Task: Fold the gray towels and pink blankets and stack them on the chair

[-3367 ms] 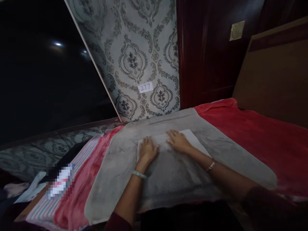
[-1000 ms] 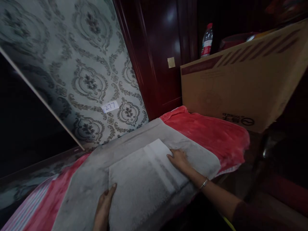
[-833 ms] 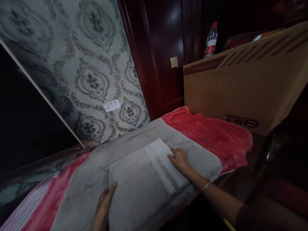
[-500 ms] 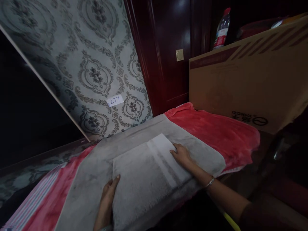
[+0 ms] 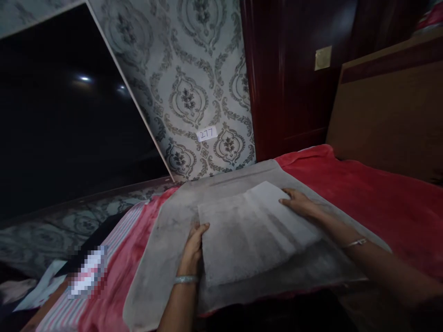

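A folded grey, fuzzy cloth with a paler band along its right part is held out between my hands, over a larger grey mat. At its left edge my left hand is closed, thumb on top and fingers out of sight beneath. My right hand pinches the far right edge, at the pale band. The cloth bends slightly between them. Whether its underside touches the mat I cannot tell.
Under the mat spreads a red blanket. A black screen stands at the left, by a patterned wall with a paper label. At right are a dark red wood panel and a cardboard box.
My view has swung left, so the scene sits further right. The cloth's near edge has drawn back from the mat's front edge, baring mat there. Both hands keep their hold.
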The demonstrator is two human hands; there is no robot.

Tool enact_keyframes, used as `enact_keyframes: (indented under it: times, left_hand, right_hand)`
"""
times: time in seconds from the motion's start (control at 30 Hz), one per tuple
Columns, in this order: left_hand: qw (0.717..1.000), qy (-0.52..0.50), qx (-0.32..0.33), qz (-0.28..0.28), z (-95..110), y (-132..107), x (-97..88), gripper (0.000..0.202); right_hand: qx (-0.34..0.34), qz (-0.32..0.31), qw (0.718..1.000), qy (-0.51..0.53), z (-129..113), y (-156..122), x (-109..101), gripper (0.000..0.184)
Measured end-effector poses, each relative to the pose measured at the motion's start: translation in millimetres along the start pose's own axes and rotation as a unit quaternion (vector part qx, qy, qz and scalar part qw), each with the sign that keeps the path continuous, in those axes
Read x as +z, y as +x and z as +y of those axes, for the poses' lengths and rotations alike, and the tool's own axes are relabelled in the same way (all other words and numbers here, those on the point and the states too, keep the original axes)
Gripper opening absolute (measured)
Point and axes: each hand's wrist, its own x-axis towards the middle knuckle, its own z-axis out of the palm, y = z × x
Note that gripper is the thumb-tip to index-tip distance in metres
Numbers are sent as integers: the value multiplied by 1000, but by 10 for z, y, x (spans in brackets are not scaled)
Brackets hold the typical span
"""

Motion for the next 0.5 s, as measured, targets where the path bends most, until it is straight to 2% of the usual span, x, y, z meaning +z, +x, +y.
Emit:
enact_keyframes:
  times: [0.13, 0.2, 0.27, 0.3, 0.37, 0.43, 0.5]
  left_hand:
    - [992, -115, 54, -8, 12, -266, 378, 43]
    - [985, -170, 18, -5, -123, -397, 580, 38]
    - [977, -204, -66, -18, -340, -505, 742, 34]
    - [971, -212, -105, -27, -460, -544, 800, 33]
    - [965, -215, -146, -27, -672, -589, 872, 36]
    - [966, -215, -145, -7, -794, -606, 909, 37]
    - [967, -220, -126, 5, -809, -632, 951, 37]
  right_hand:
    - [-28, 75, 997, 11, -228, 424, -446, 53]
    - [-29, 146, 989, -8, -312, 521, -577, 51]
    - [-13, 227, 973, -28, -309, 447, -580, 49]
    - [-6, 252, 967, -30, -262, 336, -533, 48]
    - [2, 254, 967, -7, -79, -28, -368, 43]
    - [0, 208, 976, 72, 181, -528, -152, 37]
    - [10, 158, 983, 90, 425, -1054, 65, 47]
